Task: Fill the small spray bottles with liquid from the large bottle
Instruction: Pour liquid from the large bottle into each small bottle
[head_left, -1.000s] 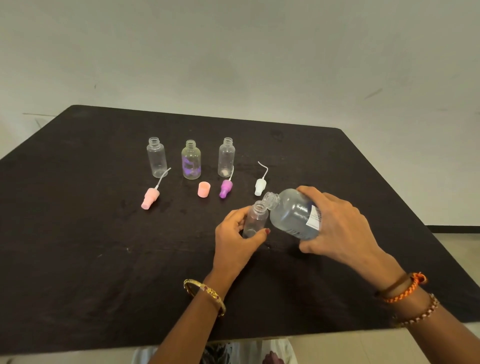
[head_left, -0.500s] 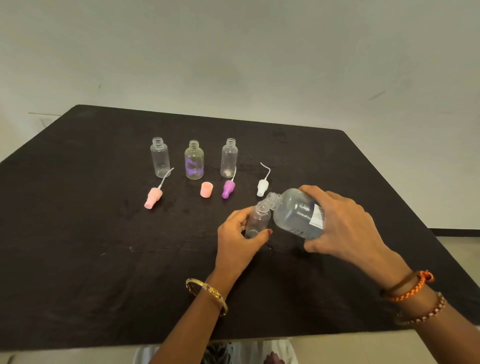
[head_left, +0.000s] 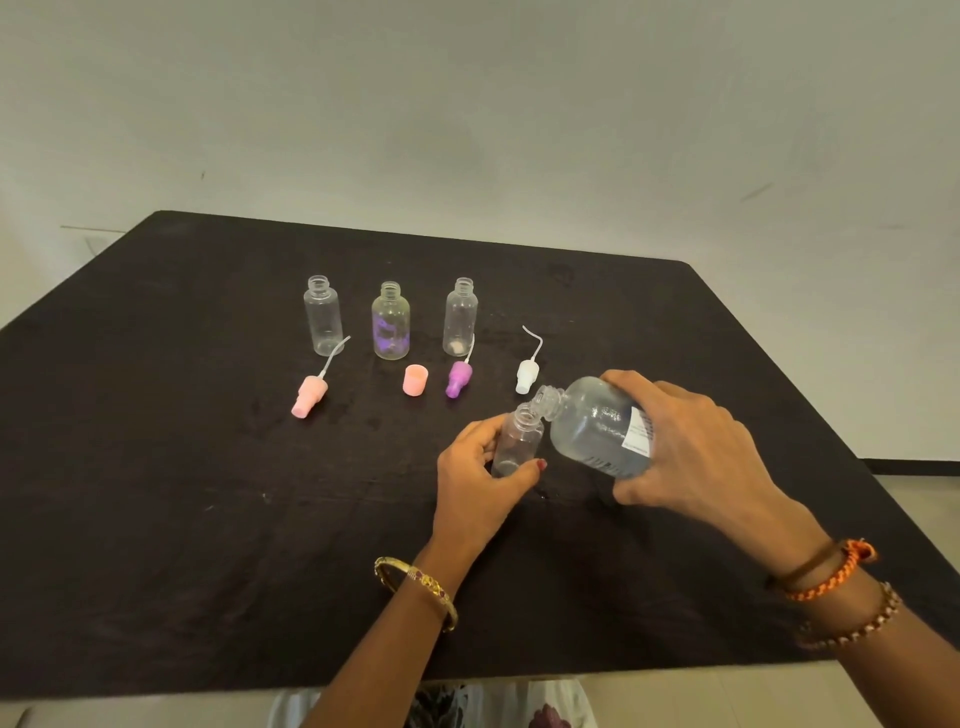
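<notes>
Right hand (head_left: 691, 447) grips the large bottle (head_left: 597, 431) tilted leftward, its mouth just above the small bottle (head_left: 517, 441) (upright) gripped by the left hand (head_left: 478, 483).

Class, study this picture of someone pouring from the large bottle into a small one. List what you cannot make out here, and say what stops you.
- Head view: liquid level in the held small bottle; the left hand covers its base, and clear liquid in clear plastic barely shows.
- Any stream from the large bottle: too fine to tell.
- Its label: print too small, partly under the right hand.
- Purple marking on the middle bottle: blurred.
</notes>
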